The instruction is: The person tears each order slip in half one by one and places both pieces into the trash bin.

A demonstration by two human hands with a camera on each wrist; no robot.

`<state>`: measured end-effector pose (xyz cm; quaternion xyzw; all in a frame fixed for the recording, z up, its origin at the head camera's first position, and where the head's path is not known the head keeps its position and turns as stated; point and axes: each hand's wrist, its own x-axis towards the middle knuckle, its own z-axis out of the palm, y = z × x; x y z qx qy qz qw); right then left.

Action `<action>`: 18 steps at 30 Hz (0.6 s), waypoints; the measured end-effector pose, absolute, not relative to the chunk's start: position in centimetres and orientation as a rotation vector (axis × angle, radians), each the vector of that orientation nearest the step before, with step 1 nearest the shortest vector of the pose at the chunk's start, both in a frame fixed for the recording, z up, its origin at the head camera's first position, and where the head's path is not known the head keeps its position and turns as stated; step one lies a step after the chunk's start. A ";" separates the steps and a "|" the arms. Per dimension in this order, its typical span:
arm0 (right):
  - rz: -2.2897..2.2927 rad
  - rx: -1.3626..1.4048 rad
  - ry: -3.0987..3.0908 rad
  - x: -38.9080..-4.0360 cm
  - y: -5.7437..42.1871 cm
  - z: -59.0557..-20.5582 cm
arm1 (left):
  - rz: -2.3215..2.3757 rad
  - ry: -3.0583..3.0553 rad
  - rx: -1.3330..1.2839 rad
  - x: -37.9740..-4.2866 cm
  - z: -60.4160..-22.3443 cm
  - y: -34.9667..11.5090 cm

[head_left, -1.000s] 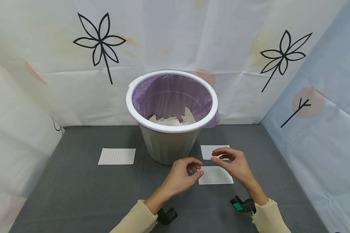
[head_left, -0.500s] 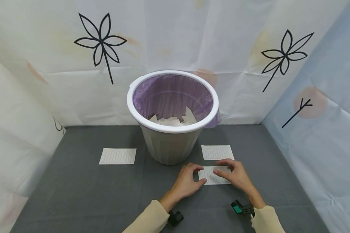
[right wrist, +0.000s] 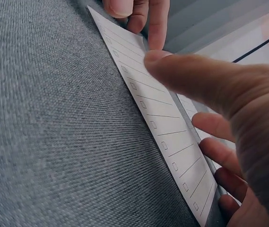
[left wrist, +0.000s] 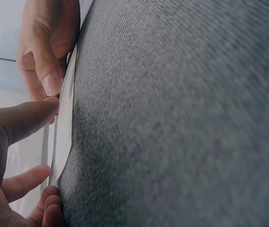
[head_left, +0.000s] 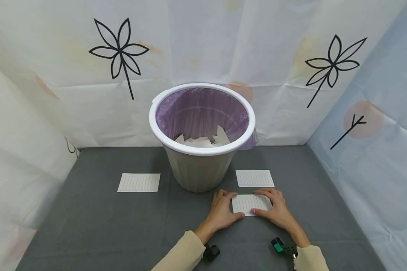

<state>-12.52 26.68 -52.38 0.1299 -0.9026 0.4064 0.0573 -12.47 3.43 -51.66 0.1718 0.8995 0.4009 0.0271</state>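
A small lined paper sheet (head_left: 245, 203) lies on the grey table, between my two hands. My left hand (head_left: 220, 210) is at its left end, fingertips by the far left corner and thumb beside the near edge. Over the right end is my right hand (head_left: 275, 210), its thumb above the paper and its fingers along the far edge. In the right wrist view, a row of small boxes runs down one side of the sheet (right wrist: 160, 113). The left wrist view shows the sheet (left wrist: 65, 127) edge-on, slightly bowed off the cloth. Neither hand visibly pinches it.
Just behind stands a white bin (head_left: 198, 169) with a purple liner (head_left: 203, 109) and torn paper pieces (head_left: 201, 142) inside. A second lined sheet (head_left: 255, 178) lies behind the right hand, a third sheet (head_left: 139, 183) left of the bin. Patterned cloth walls (head_left: 203, 41) surround the table.
Both hands have come down around the nearer right-hand sheet. My left hand has shifted right and my right hand has moved toward me, away from the farther sheet. The sheets stay put.
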 end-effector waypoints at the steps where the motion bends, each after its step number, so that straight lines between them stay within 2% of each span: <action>1: 1.219 0.400 -2.735 -12.5 26.7 -52.4 | 1.231 2.783 0.527 -12.5 -51.7 3.5; 18: 1.146 0.319 -2.781 -12.4 26.1 -52.7 | 1.255 2.820 0.445 -12.5 -52.1 4.3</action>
